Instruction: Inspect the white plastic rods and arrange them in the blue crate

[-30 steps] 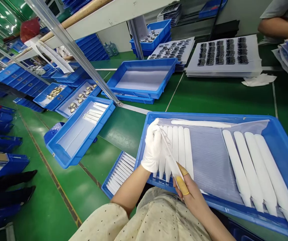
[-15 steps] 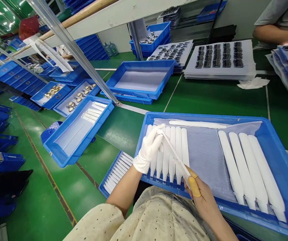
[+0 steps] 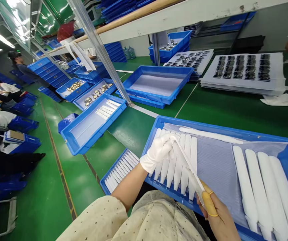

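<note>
My left hand (image 3: 160,150), in a white glove, pinches the far end of a long, slim white-wrapped piece (image 3: 187,162). My right hand (image 3: 215,207), with yellow finger cots, grips the near end. The piece slants edge-on over a blue tray (image 3: 266,133); what its wrapping covers is hidden. Beneath it, a row of similar white-wrapped pieces (image 3: 171,170) lies side by side in the tray's left part, tapered ends toward me. Several more (image 3: 245,187) lie at the right, and one (image 3: 210,134) stretches along the back edge.
Below left, a smaller blue tray (image 3: 103,180) holds more white pieces. Left of a slanted metal post (image 3: 101,50) stands another blue tray (image 3: 70,142). Farther back are stacked blue trays (image 3: 188,72) and sheets with dark metal parts (image 3: 279,80). People (image 3: 20,65) are at far left.
The view has swung left, so the trays and benches appear farther right, and people show at left. Both hands still hold the same white-wrapped piece in nearly the same pose.
</note>
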The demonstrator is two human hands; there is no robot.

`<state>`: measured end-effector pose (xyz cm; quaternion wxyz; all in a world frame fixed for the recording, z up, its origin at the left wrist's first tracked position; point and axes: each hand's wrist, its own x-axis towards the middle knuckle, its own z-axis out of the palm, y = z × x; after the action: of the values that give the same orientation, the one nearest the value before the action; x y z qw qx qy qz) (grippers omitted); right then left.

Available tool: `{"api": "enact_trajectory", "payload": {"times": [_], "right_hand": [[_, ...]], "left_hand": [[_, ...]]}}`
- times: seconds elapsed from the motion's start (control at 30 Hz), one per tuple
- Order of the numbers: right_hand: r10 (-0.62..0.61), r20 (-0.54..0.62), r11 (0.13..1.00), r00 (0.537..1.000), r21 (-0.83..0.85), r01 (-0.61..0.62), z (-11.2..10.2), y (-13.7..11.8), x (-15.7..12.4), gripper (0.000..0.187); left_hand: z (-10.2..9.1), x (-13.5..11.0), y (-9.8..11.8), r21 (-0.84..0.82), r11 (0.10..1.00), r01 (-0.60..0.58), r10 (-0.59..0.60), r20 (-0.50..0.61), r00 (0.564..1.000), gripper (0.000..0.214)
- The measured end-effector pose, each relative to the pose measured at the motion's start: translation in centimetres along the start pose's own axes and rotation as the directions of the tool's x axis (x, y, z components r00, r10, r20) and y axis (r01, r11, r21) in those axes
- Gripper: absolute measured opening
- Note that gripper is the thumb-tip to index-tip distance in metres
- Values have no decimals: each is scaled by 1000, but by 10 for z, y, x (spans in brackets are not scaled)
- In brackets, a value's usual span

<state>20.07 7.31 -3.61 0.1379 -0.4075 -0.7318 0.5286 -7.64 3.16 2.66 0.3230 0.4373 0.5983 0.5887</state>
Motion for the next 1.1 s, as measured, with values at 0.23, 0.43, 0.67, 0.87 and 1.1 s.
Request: {"api": "enact_trajectory", "payload": {"times": [0.23, 0.43, 0.67, 0.87, 1.1], "right_hand": [[-8, -66, 999, 998, -40, 6, 1, 2, 2, 55], [48, 197, 958, 979, 267, -101, 8, -7, 8, 66], [40, 379, 830, 924, 502, -242, 14, -17, 8, 73], [8, 354, 844, 935, 499, -196, 13, -9, 8, 70], [24, 373, 815, 928, 530, -234, 12, -15, 6, 70]], "left_hand": [[5, -1, 3, -46, 996, 72, -74, -43, 996, 51], [3, -3, 11, -237, 971, 29, -34, -16, 999, 53], [2, -7, 15, -444, 895, 47, -23, 59, 998, 60], [10, -9, 24, -317, 948, 3, -13, -29, 999, 51], [13, -4, 22, -383, 923, 17, -17, 2, 1000, 58]]}}
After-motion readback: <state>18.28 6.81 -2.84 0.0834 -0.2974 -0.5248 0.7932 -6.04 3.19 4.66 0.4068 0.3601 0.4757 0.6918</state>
